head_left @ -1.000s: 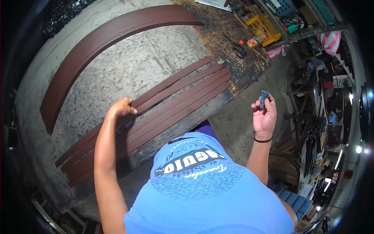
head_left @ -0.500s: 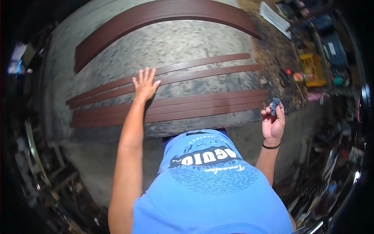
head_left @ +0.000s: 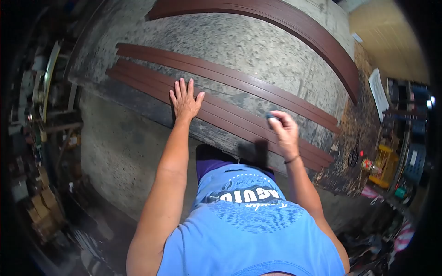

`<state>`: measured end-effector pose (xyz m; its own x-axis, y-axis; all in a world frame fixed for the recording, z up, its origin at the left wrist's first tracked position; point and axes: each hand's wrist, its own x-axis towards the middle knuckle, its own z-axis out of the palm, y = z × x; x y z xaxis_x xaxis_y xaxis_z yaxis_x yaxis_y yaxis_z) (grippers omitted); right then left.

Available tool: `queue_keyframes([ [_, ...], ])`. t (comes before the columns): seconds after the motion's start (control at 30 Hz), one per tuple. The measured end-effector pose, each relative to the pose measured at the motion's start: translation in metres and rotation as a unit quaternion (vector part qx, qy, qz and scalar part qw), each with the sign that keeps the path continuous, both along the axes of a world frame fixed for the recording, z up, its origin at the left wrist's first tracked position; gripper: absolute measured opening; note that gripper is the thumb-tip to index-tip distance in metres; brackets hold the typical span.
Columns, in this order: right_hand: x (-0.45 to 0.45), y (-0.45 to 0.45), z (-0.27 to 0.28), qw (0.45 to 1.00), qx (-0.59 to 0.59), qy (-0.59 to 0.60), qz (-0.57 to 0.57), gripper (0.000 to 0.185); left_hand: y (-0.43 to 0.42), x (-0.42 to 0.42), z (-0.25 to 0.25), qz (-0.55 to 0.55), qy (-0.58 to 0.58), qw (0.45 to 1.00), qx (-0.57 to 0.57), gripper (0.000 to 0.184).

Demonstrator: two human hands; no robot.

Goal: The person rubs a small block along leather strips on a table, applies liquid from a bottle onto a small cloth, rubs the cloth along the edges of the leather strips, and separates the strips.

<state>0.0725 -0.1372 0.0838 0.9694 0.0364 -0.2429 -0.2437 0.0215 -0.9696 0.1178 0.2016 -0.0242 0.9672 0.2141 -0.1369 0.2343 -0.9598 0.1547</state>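
Nearest of all is the blue shirt (head_left: 248, 234), whose chest print carries bold white letters reading "AGUIO" on a dark band, with a white script word beside it that looks like "Traveler". A curved line of smaller lettering close to the hem is too small to make out. Beyond the hem, purple shorts (head_left: 209, 169) show at the tabletop's edge.

The left hand (head_left: 185, 102) lies open and palm down on the nearer brown strips (head_left: 225, 117), fingers spread and pointing across them. The right hand (head_left: 284, 131), with a dark band (head_left: 292, 159) on its wrist, is closed in a pinch on a small dark blue-grey pad (head_left: 269, 115). It is over the right-hand part of the same strips; whether the pad touches them cannot be told. These strips lie side by side along the near side of the mottled grey tabletop (head_left: 271, 48), running under both hands.

Past the fingertips, across a gap, a farther pair of strips (head_left: 248, 84) lies roughly parallel. Farther still, a broad, curved brown piece (head_left: 276, 11) arches over the far side, well apart from both hands.

At the right end sits a white sheet (head_left: 378, 94), its markings too small to read, and near it a yellow basket (head_left: 383, 168) and a blue bin (head_left: 416, 161).
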Motion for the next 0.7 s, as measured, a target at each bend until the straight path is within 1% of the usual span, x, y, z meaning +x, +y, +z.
queue_keyframes([
  [0.03, 0.009, 0.018, -0.015, 0.985, -0.154, -0.070, 0.045, 0.017, -0.002, 0.000, 0.004, 0.014, 0.002, 1.000, -0.004, 0.076],
  [0.07, 0.019, 0.036, -0.019, 0.937, -0.267, -0.198, 0.101, 0.017, -0.004, 0.000, 0.007, 0.019, -0.001, 1.000, 0.001, 0.076],
  [0.13, 0.035, 0.064, -0.046, 0.894, -0.315, -0.271, 0.167, 0.016, -0.005, 0.000, 0.004, 0.029, -0.030, 0.999, 0.007, 0.075],
  [0.17, 0.042, 0.075, -0.057, 0.873, -0.336, -0.304, 0.179, 0.018, -0.004, -0.001, 0.003, 0.041, -0.025, 0.999, 0.000, 0.075],
  [0.23, 0.051, 0.089, -0.080, 0.828, -0.396, -0.352, 0.185, 0.018, -0.002, 0.000, 0.001, 0.032, -0.052, 0.998, -0.008, 0.075],
  [0.27, 0.055, 0.090, -0.089, 0.826, -0.398, -0.350, 0.193, 0.018, 0.000, -0.002, -0.005, 0.030, -0.086, 0.996, -0.016, 0.074],
  [0.33, 0.056, 0.089, -0.101, 0.792, -0.430, -0.385, 0.201, 0.018, 0.000, -0.003, -0.007, 0.034, -0.085, 0.996, -0.023, 0.074],
  [0.5, 0.061, 0.089, -0.108, 0.784, -0.415, -0.404, 0.223, 0.021, 0.001, -0.003, -0.006, 0.029, -0.105, 0.994, -0.029, 0.072],
  [0.57, 0.067, 0.101, -0.112, 0.776, -0.412, -0.424, 0.220, 0.017, 0.001, -0.003, -0.005, 0.030, -0.109, 0.993, -0.031, 0.072],
  [0.7, 0.070, 0.107, -0.106, 0.784, -0.413, -0.392, 0.246, 0.016, 0.001, -0.003, -0.005, 0.028, -0.115, 0.992, -0.035, 0.072],
])
